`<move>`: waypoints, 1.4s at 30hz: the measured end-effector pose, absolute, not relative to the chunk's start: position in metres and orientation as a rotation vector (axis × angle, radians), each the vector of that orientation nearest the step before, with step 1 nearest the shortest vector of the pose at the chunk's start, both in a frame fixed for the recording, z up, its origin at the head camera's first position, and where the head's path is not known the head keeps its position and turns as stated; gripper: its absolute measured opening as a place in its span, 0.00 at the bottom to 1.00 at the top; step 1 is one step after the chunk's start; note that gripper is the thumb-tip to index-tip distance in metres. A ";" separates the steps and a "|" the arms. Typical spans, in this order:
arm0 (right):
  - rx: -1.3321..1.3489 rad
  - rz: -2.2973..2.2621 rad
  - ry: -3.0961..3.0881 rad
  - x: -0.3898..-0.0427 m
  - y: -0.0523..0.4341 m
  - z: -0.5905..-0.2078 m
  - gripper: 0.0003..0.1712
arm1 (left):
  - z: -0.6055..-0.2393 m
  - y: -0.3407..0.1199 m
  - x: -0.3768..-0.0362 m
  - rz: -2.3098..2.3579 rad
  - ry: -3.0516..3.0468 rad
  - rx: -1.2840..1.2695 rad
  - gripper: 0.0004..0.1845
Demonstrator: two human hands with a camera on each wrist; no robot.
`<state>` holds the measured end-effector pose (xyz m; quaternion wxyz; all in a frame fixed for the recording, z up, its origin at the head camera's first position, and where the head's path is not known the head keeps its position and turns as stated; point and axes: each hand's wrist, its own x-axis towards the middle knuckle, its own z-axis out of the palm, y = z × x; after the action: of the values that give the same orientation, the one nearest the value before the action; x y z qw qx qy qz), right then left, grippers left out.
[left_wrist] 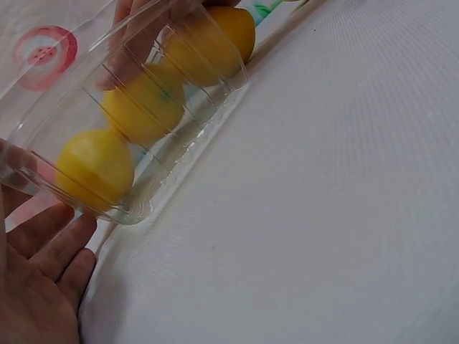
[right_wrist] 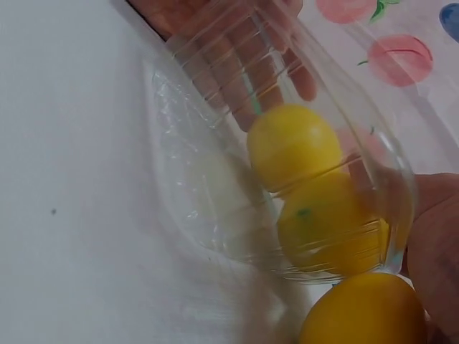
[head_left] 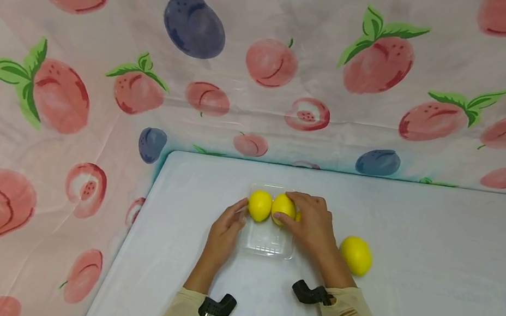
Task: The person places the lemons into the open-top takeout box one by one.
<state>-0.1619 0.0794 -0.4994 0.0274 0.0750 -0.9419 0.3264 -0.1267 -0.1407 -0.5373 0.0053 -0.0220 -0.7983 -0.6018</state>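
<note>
Green spot (left_wrist: 166,94) on lemon (left_wrist: 142,115), wrist views only

A clear, ribbed container (head_left: 267,240) lies open side up, with a yellow lemon (head_left: 259,205) inside at eleven o'clock, a second lemon (head_left: 284,206) at one; an outer lemon (head_left: 356,255) rests past three.

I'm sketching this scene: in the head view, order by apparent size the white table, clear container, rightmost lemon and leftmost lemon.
1. White table
2. Clear container
3. Rightmost lemon and leftmost lemon, unranked: the rightmost looks bigger but may be nearer the camera.
</note>
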 end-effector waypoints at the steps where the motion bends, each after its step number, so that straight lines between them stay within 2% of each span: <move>1: 0.229 1.017 -2.909 -0.162 0.080 -0.499 0.37 | -0.537 -0.141 -0.127 -1.877 -2.503 -0.072 0.25; 20: 0.287 1.048 -2.873 -0.155 0.103 -0.475 0.37 | -0.536 -0.141 -0.127 -1.875 -2.505 -0.061 0.25; 42: 0.256 1.135 -2.939 -0.132 0.190 -0.444 0.37 | -0.540 -0.139 -0.130 -1.931 -2.448 -0.039 0.26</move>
<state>-0.1323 0.1897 -0.4439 -0.0094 0.0810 -0.9297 0.3591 -0.1300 -0.1386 -0.5405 0.0115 -0.0124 -0.7850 -0.6192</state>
